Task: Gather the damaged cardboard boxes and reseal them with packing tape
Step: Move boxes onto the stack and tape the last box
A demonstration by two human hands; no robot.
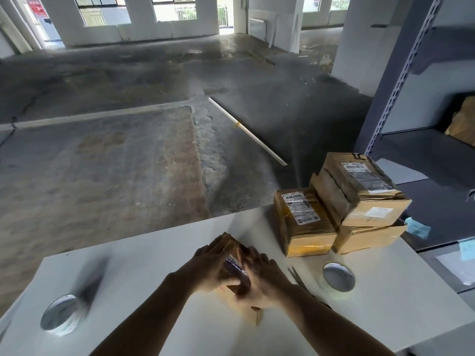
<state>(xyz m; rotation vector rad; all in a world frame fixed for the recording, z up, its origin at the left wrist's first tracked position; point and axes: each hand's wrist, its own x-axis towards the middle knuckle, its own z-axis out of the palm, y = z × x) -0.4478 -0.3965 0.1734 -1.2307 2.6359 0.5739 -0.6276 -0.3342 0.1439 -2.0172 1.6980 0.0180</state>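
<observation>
A small brown cardboard box (233, 246) with a printed label rests on the white table (144, 273), mostly hidden between my hands. My left hand (209, 264) presses its left side and my right hand (262, 277) covers its right side. Three taped cardboard boxes wait at the table's far right: one box (303, 222) lies alone, and a box (359, 188) is stacked on a lower box (370, 237). A roll of clear packing tape (338, 276) lies to the right of my hands and another roll of tape (61, 313) lies at the left. Scissors (295, 276) lie beside my right wrist.
A grey metal shelving unit (401, 80) stands at the right with a brown parcel (462, 119) on one shelf and blue notes (417, 227) on its edge. Beyond the table is bare concrete floor with a long white strip (246, 131) lying on it.
</observation>
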